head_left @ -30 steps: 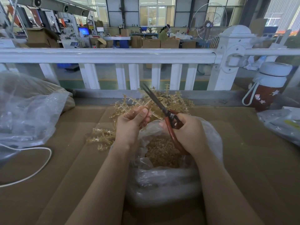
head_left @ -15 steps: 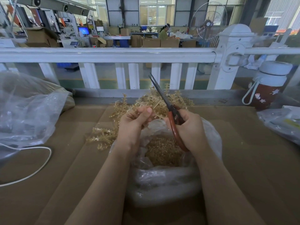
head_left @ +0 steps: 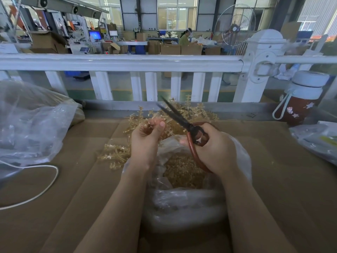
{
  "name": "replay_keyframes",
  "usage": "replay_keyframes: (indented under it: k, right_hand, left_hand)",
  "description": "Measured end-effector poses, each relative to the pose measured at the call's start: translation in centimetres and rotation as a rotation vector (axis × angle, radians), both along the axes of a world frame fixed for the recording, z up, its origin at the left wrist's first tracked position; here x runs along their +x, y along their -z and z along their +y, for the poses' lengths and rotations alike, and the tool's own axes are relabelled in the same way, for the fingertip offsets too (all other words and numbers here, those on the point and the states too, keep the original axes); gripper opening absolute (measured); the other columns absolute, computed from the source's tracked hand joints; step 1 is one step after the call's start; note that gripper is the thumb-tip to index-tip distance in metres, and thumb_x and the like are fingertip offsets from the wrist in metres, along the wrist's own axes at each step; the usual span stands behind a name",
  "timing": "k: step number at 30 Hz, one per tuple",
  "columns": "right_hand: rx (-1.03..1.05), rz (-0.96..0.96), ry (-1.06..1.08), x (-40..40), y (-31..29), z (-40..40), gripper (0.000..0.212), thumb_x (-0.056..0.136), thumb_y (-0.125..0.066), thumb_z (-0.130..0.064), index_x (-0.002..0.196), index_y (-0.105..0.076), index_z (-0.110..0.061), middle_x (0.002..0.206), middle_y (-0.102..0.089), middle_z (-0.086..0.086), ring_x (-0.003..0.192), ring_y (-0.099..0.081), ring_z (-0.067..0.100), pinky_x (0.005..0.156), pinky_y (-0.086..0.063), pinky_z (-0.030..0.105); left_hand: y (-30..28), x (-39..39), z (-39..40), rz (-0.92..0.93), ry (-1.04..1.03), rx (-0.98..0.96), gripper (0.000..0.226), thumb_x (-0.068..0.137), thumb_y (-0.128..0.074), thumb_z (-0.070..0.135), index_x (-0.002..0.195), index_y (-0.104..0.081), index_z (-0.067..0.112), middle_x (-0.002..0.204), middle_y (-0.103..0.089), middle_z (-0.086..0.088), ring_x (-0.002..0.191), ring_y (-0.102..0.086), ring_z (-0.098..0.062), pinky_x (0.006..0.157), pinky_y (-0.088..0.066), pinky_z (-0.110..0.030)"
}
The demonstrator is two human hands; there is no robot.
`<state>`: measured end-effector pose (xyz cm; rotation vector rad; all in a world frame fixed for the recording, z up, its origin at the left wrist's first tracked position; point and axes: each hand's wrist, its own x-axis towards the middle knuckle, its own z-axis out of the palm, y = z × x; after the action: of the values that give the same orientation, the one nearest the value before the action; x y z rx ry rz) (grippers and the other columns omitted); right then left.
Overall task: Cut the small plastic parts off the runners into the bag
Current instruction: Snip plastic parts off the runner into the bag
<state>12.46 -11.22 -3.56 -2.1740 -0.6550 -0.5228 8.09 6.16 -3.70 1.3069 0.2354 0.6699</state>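
Since half a second ago the scissors have opened: the two dark blades, then together and pointing to 11 o'clock, now stand apart in a narrow V, blurred, with their tips over the runners. The right hand has kept its place above the bag, and the left hand has barely shifted. The left hand is raised at 11 o'clock of the bag's mouth, fingers curled toward the palm and thumb up, pinching a small amber piece at its fingertips; how much of a runner it holds cannot be told. The right hand grasps the red handles of the scissors, fingers wrapped through the loop, wrist over the bag's right rim, blades aimed up toward 11 o'clock and ending just beside the left thumb. The clear bag lies open between the forearms on the cardboard, with a heap of cut parts inside. More runners lie piled at 12 o'clock of the bag and another cluster at 10 o'clock. A bottle stands at 2 o'clock, a large plastic sack at 9 o'clock, with a white cord below it.
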Motion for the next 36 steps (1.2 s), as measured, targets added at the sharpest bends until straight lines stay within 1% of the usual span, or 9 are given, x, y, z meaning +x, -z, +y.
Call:
replay_keyframes:
  k: [3,7,13,17,22,27,31,34,36]
  right_hand:
    - [-0.098,0.031,-0.028,0.2,0.4,0.3,0.045,0.077,-0.063,-0.078,0.101,-0.056,-0.041,0.083,-0.063,-0.023,0.076,-0.056,-0.008,0.061,-0.036,0.006]
    - [-0.127,0.018,-0.010,0.5,0.7,0.4,0.050,0.077,-0.062,-0.079,0.101,-0.059,-0.034,0.087,-0.065,-0.017,0.080,-0.059,0.000,0.064,-0.038,0.008]
    - [-0.194,-0.004,0.028,0.7,0.7,0.5,0.050,0.077,-0.062,-0.080,0.095,-0.059,-0.034,0.084,-0.063,-0.017,0.076,-0.054,-0.005,0.061,-0.037,0.008]
    - [-0.173,-0.049,0.038,0.9,1.0,0.8,0.053,0.076,-0.059,-0.081,0.089,-0.060,-0.030,0.077,-0.062,-0.016,0.071,-0.056,0.000,0.061,-0.047,0.016]
    - [-0.163,-0.077,0.057,1.0,1.1,0.9,0.053,0.075,-0.056,-0.083,0.080,-0.056,-0.030,0.068,-0.059,-0.016,0.064,-0.054,-0.001,0.058,-0.050,0.019]
    - [-0.145,-0.067,0.054,1.0,1.2,0.9,0.056,0.071,-0.052,-0.088,0.077,-0.055,-0.032,0.065,-0.057,-0.019,0.060,-0.052,-0.003,0.054,-0.043,0.014]
    - [-0.144,-0.078,0.065,1.0,1.3,0.9,0.055,0.073,-0.055,-0.087,0.079,-0.059,-0.032,0.065,-0.055,-0.022,0.059,-0.051,-0.005,0.051,-0.032,0.006]
    - [-0.153,-0.073,0.061,1.1,1.4,0.9,0.057,0.075,-0.057,-0.087,0.082,-0.063,-0.031,0.067,-0.060,-0.019,0.061,-0.054,-0.002,0.054,-0.039,0.008]
    - [-0.149,-0.062,0.053,1.1,1.3,0.9,0.057,0.074,-0.057,-0.087,0.085,-0.064,-0.032,0.069,-0.061,-0.020,0.064,-0.055,-0.004,0.056,-0.043,0.010]
  left_hand:
    - [-0.2,-0.2,0.0,-0.028,0.042,-0.003,0.003,0.089,-0.071,0.015,0.086,-0.070,0.015,0.074,-0.068,0.007,0.068,-0.060,-0.005,0.069,-0.049,-0.022]
    - [-0.4,-0.5,0.0,-0.075,0.128,-0.063,0.014,0.091,-0.065,0.009,0.078,-0.064,0.014,0.068,-0.061,0.005,0.066,-0.052,-0.009,0.069,-0.045,-0.023]
    - [-0.7,-0.6,-0.3,-0.052,0.227,-0.160,0.026,0.092,-0.058,-0.002,0.073,-0.068,0.013,0.067,-0.068,0.003,0.064,-0.065,-0.008,0.062,-0.054,-0.025]
    - [-0.8,-0.6,-0.4,-0.042,0.266,-0.207,0.042,0.093,-0.056,-0.004,0.062,-0.074,0.018,0.065,-0.069,0.002,0.060,-0.067,-0.009,0.052,-0.054,-0.023]
    - [-0.7,-0.5,-0.3,-0.047,0.248,-0.246,0.022,0.091,-0.058,-0.004,0.076,-0.067,0.009,0.065,-0.068,0.002,0.060,-0.066,-0.008,0.052,-0.053,-0.020]
    - [-0.6,-0.5,-0.2,-0.039,0.279,-0.299,0.010,0.080,-0.067,0.005,0.076,-0.072,0.013,0.073,-0.070,0.001,0.070,-0.067,-0.009,0.060,-0.056,-0.025]
    - [-0.7,-0.6,-0.3,-0.061,0.320,-0.324,0.020,0.085,-0.065,0.005,0.071,-0.075,0.015,0.072,-0.069,0.001,0.070,-0.067,-0.010,0.059,-0.057,-0.028]
    - [-0.9,-0.8,-0.3,-0.057,0.347,-0.334,0.014,0.082,-0.069,0.009,0.072,-0.075,0.016,0.072,-0.068,0.000,0.070,-0.067,-0.011,0.058,-0.059,-0.035]
    - [-1.0,-0.8,-0.4,-0.066,0.348,-0.329,0.014,0.078,-0.069,0.010,0.069,-0.076,0.019,0.071,-0.067,0.001,0.068,-0.066,-0.009,0.057,-0.058,-0.032]
